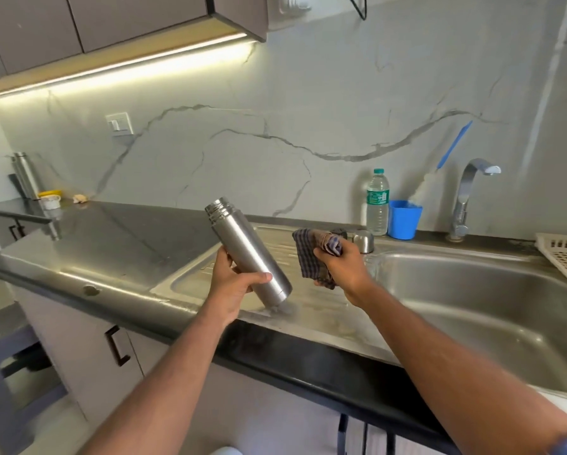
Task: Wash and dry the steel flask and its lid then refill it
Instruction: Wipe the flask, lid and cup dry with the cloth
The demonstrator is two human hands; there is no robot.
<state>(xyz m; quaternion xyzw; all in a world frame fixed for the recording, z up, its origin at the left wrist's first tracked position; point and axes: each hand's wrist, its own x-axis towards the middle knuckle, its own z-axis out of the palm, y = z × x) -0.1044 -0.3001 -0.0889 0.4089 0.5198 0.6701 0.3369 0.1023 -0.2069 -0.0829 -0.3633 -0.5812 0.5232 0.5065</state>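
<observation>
At the far left of the dark grey stone counter (117,231) stood a second tall steel bottle (25,175) against the marble-patterned wall, with a small yellow-and-white tub (50,198) just beside it, well apart from the work

Nearer the middle, the left hand (234,284) was clamped around the lower half of the cylindrical brushed-steel flask (247,251), fingers wrapped over the front and thumb behind. The flask was uncapped and tilted, its threaded mouth leaning up and to the left, its base just above or barely touching the ribbed steel draining board (308,310); which of the two could not be told

To its right, the right hand (342,267) was closed on a bunched blue-and-brown checked cloth (315,254), which hung apart from the flask. Just beyond that hand, the flask's small domed steel lid (364,241) sat on the far edge of the draining board. Farther right stood a clear plastic water bottle with a green label (378,201), a blue plastic cup (404,219) holding a blue-handled bottle brush (453,147), then the curved chrome tap (466,198) over the steel sink basin (472,290)

This looked like the drying stage. The one-handed hold on a smooth and probably wet flask was the weak point: wiping hard with the cloth could twist it out of the fingers and knock it onto the board. A careless sweep of the right hand could also nudge the lid into the basin
</observation>
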